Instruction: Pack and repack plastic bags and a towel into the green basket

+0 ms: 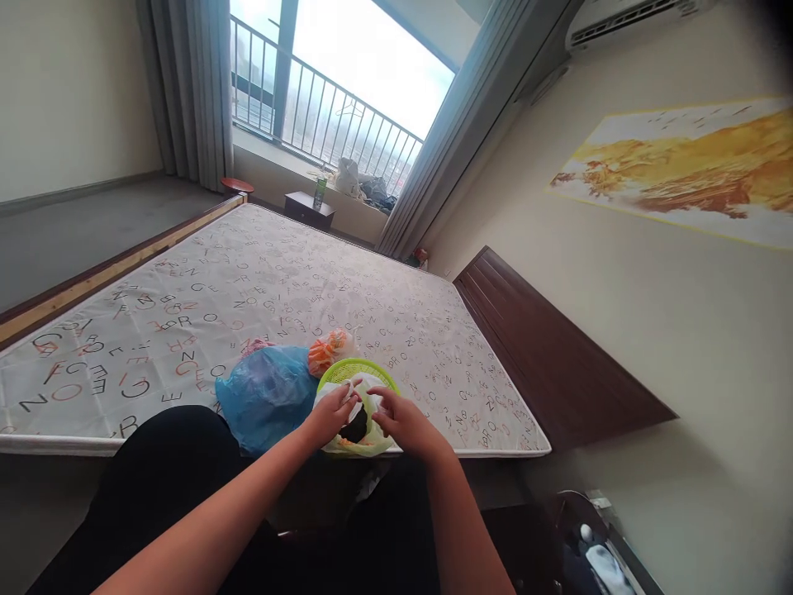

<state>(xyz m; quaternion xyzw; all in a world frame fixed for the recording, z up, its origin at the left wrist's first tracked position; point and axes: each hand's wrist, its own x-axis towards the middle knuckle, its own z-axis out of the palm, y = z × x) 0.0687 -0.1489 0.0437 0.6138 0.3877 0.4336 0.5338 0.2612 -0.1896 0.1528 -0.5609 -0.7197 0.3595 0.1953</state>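
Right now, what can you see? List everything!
White letter-printed mattress: one, white, middle.
Crumpled blue plastic bag: one, blue, on mattress.
Clear plastic bag of orange things: one, orange, on mattress.
Round green plastic basket: one, lime, on mattress.
Pale plastic bag: one, whitish, on basket.
Dark wooden headboard: one, brown, right.
Yellow-orange wall painting: one, yellow-orange, right wall.
White air conditioner: one, white, upper right.
Grey curtains: two, grey, beside window.
Left hand: one, on pale plastic bag.
Right hand: one, on pale plastic bag.
Black trousers: one pair, black, bottom.
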